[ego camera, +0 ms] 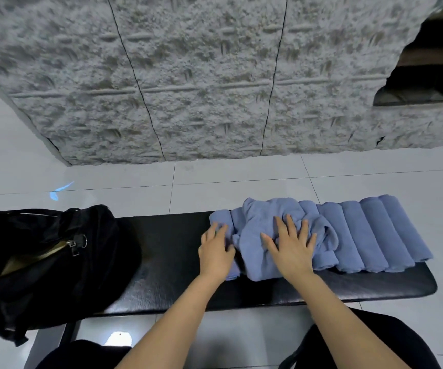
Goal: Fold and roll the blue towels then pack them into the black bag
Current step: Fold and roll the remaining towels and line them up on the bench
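Observation:
A crumpled blue towel [257, 243] lies on the black padded bench [167, 262], on top of the left end of a row of several rolled blue towels [374, 235]. My right hand [292, 246] lies flat on the crumpled towel with fingers spread. My left hand [215, 251] rests on the leftmost rolled towel [221, 219], fingers straight, beside the crumpled one. The black bag [44, 262] sits open on the bench's left end, well apart from both hands.
A rough grey stone-textured wall [215, 75] stands behind the bench across a strip of pale tiled floor [241, 177]. The bench's bare middle lies between bag and towels. My dark-clothed knees are at the bottom edge.

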Demonstrator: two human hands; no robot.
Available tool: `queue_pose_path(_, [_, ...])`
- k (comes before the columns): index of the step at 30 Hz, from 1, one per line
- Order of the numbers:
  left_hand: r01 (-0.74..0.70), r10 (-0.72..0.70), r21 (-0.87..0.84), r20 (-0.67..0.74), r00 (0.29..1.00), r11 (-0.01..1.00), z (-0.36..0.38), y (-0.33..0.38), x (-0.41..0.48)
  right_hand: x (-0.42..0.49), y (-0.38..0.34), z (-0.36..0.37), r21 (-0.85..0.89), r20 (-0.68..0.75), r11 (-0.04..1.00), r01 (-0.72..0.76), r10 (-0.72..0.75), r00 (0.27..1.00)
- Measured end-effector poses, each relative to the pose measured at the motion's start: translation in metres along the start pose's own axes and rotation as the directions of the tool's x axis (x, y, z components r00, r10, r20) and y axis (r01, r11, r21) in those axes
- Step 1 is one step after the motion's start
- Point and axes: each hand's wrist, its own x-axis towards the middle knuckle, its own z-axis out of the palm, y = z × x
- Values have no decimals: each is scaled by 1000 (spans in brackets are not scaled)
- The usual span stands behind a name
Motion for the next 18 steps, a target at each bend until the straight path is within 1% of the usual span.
queue_pose_path(1, [-8,7,-31,-37,999,999,-4,1,-3,-3,1,-3,29,-17,1000,10,-10,1000])
queue_pose_path(3, [34,-34,-101,5,999,994,-9,8,-5,-8,4,-10,72,-53,997,30,-26,998])
queue_pose_path(5, [83,-74,-156,60,995,984,-15,17,-7,-15,7,-17,82,-47,996,32,-28,999])
queue_pose_path(6, [83,-74,-191,55,996,978,-20,22,-8,-18,9,-22,105,-45,994,31,-26,999])
queue_pose_path(8, [40,-36,-279,19,999,960,-32,40,-7,-21,14,-35,200,-89,978,57,-39,995])
queue_pose_path(10, [-41,53,-444,14,999,895,-50,68,-8,-22,18,-53,306,-165,942,136,-88,982])
queue_pose_path(11, [-80,104,-524,16,994,848,-60,84,-9,-21,18,-65,390,-184,902,186,-121,975])
queue_pose_path(12, [-111,150,-569,23,988,815,-68,99,-10,-20,16,-80,494,-185,839,229,-156,970])
queue_pose_path(14, [-189,247,-584,21,969,789,-84,126,-12,-18,8,-113,659,-171,692,294,-243,955])
queue_pose_path(16, [-279,323,-556,-19,946,783,-97,147,-14,-15,0,-143,712,-176,602,362,-346,921])
queue_pose_path(18, [-330,360,-524,-48,932,785,-107,159,-19,-13,-5,-159,710,-130,590,384,-427,895])
